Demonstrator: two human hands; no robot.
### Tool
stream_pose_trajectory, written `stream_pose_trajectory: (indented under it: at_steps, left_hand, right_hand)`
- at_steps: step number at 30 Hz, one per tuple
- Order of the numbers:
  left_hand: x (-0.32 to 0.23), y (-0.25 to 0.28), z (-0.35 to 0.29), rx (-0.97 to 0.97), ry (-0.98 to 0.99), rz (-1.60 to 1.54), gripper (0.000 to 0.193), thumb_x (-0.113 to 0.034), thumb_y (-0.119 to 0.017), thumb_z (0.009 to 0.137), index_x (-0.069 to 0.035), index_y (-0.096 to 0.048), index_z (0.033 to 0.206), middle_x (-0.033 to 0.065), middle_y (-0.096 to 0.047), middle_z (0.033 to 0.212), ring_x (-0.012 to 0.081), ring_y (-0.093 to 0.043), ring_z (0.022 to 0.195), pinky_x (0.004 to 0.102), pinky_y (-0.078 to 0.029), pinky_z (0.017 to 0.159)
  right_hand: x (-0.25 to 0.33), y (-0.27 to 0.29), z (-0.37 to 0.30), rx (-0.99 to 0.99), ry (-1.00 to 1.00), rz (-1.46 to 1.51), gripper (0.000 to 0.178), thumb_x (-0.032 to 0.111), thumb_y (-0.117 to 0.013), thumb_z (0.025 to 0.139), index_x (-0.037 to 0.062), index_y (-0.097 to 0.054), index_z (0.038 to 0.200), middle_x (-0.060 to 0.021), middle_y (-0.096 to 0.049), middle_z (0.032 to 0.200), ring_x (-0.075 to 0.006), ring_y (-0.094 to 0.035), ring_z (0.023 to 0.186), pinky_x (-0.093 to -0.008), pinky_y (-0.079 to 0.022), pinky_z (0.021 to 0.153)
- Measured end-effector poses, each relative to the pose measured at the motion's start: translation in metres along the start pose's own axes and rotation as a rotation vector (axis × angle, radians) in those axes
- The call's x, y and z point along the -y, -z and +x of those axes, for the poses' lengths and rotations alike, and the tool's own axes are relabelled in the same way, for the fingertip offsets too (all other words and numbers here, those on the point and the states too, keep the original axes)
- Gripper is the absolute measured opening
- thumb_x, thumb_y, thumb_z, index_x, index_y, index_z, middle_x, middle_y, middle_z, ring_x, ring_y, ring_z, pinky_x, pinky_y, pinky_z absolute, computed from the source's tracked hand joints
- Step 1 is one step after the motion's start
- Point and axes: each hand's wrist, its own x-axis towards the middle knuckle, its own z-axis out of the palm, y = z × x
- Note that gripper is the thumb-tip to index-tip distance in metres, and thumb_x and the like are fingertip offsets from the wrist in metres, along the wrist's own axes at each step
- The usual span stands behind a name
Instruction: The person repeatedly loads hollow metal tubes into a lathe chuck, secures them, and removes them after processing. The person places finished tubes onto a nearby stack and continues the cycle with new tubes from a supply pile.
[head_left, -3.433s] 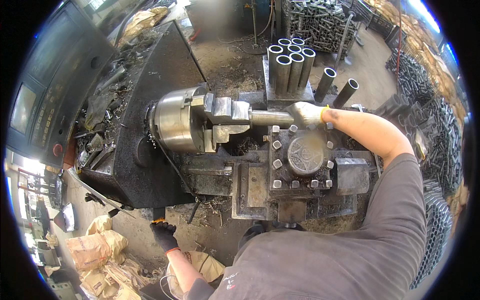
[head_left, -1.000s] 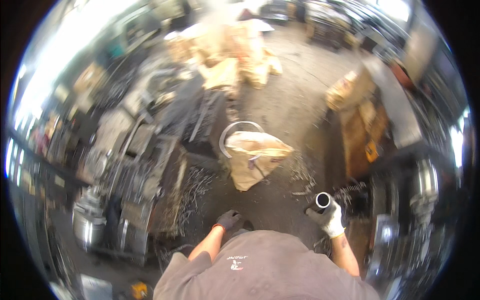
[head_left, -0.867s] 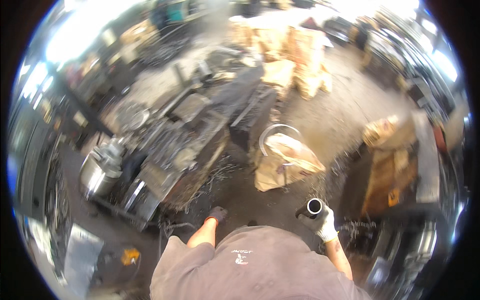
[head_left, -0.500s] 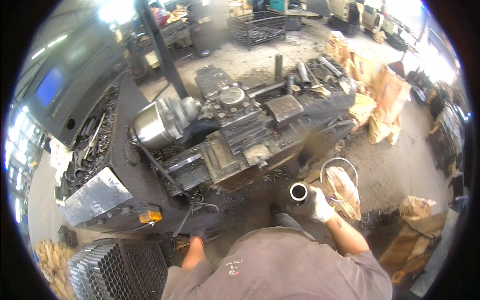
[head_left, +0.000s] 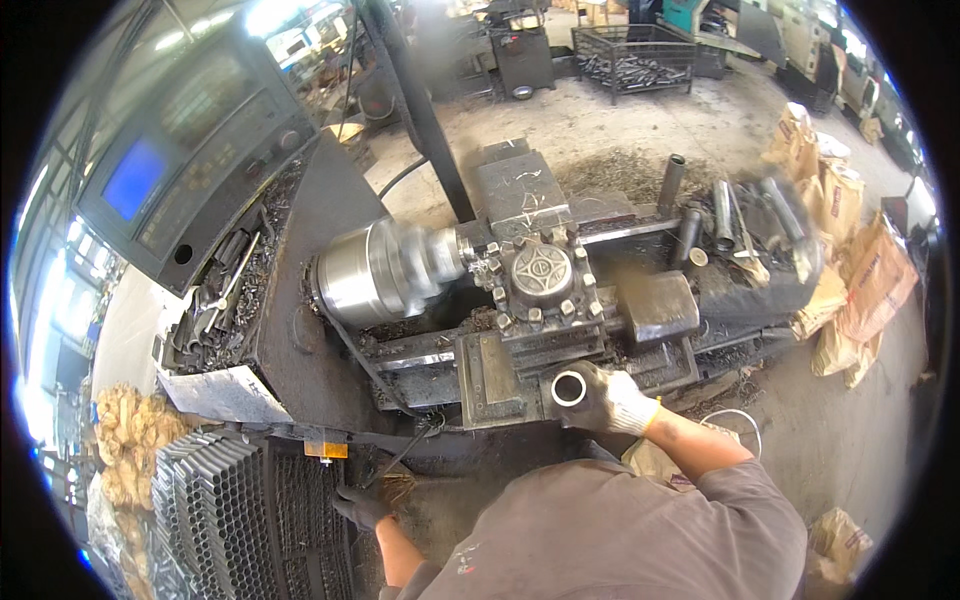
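My right hand (head_left: 618,402), in a white glove with a blackened palm and fingers, is closed round a metal tube (head_left: 569,389), whose ring-shaped open end faces up. It is over the near side of a lathe, close to the carriage (head_left: 490,380). Low on the left, my left hand (head_left: 362,507) wears a dark glove and seems open, with nothing visible in it. It is beside a mesh-sided crate (head_left: 312,510) and a stack of tubes (head_left: 205,500). The lathe's shiny chuck (head_left: 360,275) and square tool post (head_left: 540,272) lie ahead.
A control panel with a blue screen (head_left: 134,178) stands at left, above a tray of tools and metal chips (head_left: 235,280). Several tubes (head_left: 722,215) rest at the lathe's right end. Paper sacks (head_left: 870,285) stand beyond it. A wire bin (head_left: 635,65) is at the back.
My right hand has brought the tube up and left to the lathe carriage. My left hand has come into fuller view beside the crate. The view has shifted.
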Motion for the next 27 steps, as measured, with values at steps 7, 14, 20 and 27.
stream_pose_trajectory:
  at_steps: [7, 14, 20, 27]
  left_hand:
    - [-0.010, -0.007, 0.048, 0.062, -0.169, 0.099, 0.053, -0.046, -0.047, 0.113, -0.004, -0.061, 0.141, 0.0219, -0.063, 0.139, 0.0427, -0.063, 0.124, 0.0505, -0.051, 0.102]
    - [0.013, -0.024, 0.071, 0.085, -0.186, 0.022, 0.051, -0.044, -0.051, 0.112, -0.001, -0.061, 0.137, 0.0263, -0.066, 0.128, 0.0442, -0.066, 0.112, 0.0501, -0.055, 0.092]
    - [0.044, -0.041, 0.067, 0.308, 0.116, -0.553, 0.036, -0.032, -0.064, 0.104, 0.001, -0.069, 0.118, 0.0144, -0.071, 0.109, 0.0256, -0.068, 0.094, 0.0393, -0.056, 0.072]
    - [0.070, -0.052, -0.059, 0.366, 0.444, -0.645, 0.032, -0.033, -0.064, 0.100, -0.003, -0.064, 0.109, 0.0069, -0.058, 0.087, 0.0155, -0.053, 0.067, 0.0320, -0.044, 0.057]
  right_hand:
    - [-0.015, 0.139, 0.080, 0.191, 0.158, 0.186, 0.023, 0.013, -0.081, 0.086, 0.0035, -0.080, 0.107, -0.0144, -0.080, 0.094, -0.0217, -0.078, 0.077, -0.0331, -0.063, 0.071]
    - [0.004, 0.140, 0.243, 0.366, 0.110, -0.095, 0.049, 0.030, -0.073, 0.097, 0.0034, -0.069, 0.138, -0.0213, -0.078, 0.120, -0.0292, -0.078, 0.100, -0.0375, -0.065, 0.084]
    - [-0.072, 0.008, 0.392, 0.882, 0.018, -0.148, 0.057, 0.047, -0.077, 0.093, 0.0027, -0.074, 0.129, -0.0162, -0.079, 0.113, -0.0280, -0.075, 0.097, -0.0414, -0.061, 0.084]
    - [-0.107, -0.013, 0.394, 0.963, 0.471, 0.121, 0.040, 0.027, -0.075, 0.095, 0.0064, -0.076, 0.129, -0.0097, -0.079, 0.114, -0.0238, -0.074, 0.094, -0.0383, -0.061, 0.081]
